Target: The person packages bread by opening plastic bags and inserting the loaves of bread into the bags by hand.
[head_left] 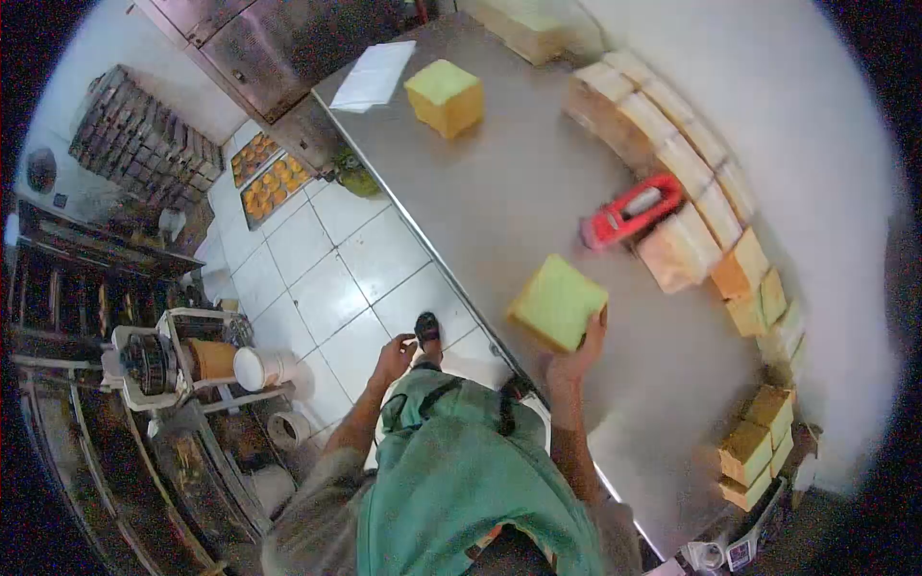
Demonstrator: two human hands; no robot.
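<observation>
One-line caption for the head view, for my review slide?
Right hand grips a yellow loaf on the steel table; left hand hangs free over tiled floor.

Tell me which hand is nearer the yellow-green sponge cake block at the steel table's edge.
Right. The right hand grips the yellow-green sponge cake block; the left hand hangs apart over the floor.

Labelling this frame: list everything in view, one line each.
steel table: 1, grey, centre
loaf block: 1, yellow-green, near table edge
second block: 1, yellow, far end
wrapped loaves: a row, tan, along wall
tape dispenser: 1, red, by the row
paper sheet: 1, white, far corner
baking trays: 2, orange rounds, on floor
bucket: 1, white, on rack
right hand: on the loaf block
left hand: empty, over floor
</observation>
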